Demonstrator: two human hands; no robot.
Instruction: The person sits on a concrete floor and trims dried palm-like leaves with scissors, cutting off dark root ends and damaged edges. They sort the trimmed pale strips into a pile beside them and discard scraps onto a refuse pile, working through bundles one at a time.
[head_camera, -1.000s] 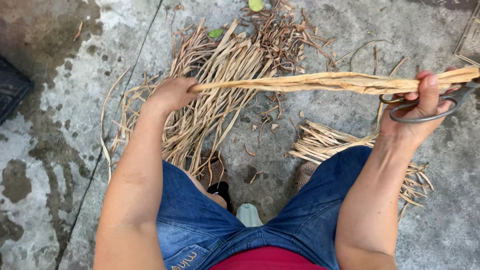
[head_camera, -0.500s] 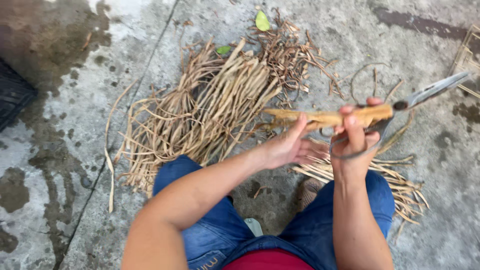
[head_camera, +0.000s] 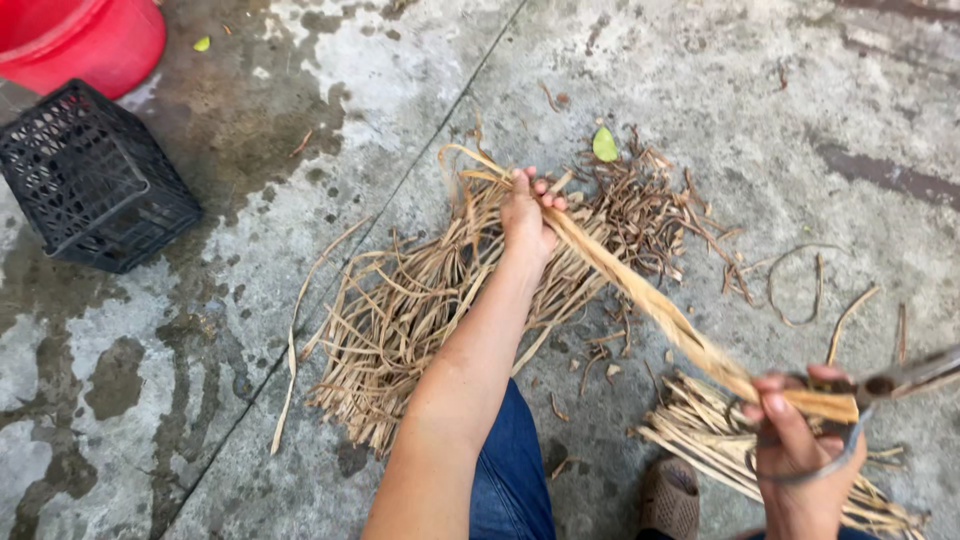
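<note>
Right hand (head_camera: 800, 450), nearest, clenched on scissors (head_camera: 880, 395) and one end of a dried strip (head_camera: 680, 330). Farther out, left hand (head_camera: 527, 215) grasping the strip's other end above the pile (head_camera: 420, 310) on the floor (head_camera: 700, 80). Beyond, crate (head_camera: 90, 180), red bucket (head_camera: 85, 40).

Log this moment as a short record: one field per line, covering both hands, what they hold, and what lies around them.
left hand: outstretched, gripping the far end of a dried fibre strip
right hand: gripping the near end of the strip, scissors in the same hand
big pile of dried strips: on the concrete under the left arm
small bundle: by the right hand
black crate: far left
red tub: top left corner
</note>
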